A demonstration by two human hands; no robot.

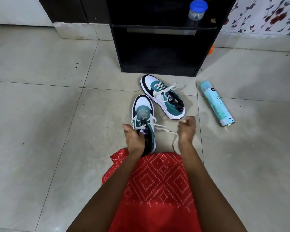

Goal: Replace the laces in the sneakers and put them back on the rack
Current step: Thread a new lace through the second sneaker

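Two white, teal and black sneakers lie on the tiled floor before a black rack [159,64]. The near sneaker [143,111] points away from me; my left hand [133,138] grips it at the tongue and collar. Its white lace [164,129] runs loosely through the upper eyelets and out to the right, where my right hand [187,129] pinches it, with the end trailing down toward my lap. The far sneaker [162,96] lies at an angle nearer the rack, with a white lace loosely threaded across it.
A pale blue spray can [216,102] lies on the floor to the right. A jar with a blue lid [197,10] stands on the rack's upper shelf. The lower shelf is dark. My red patterned garment [157,190] covers my lap.
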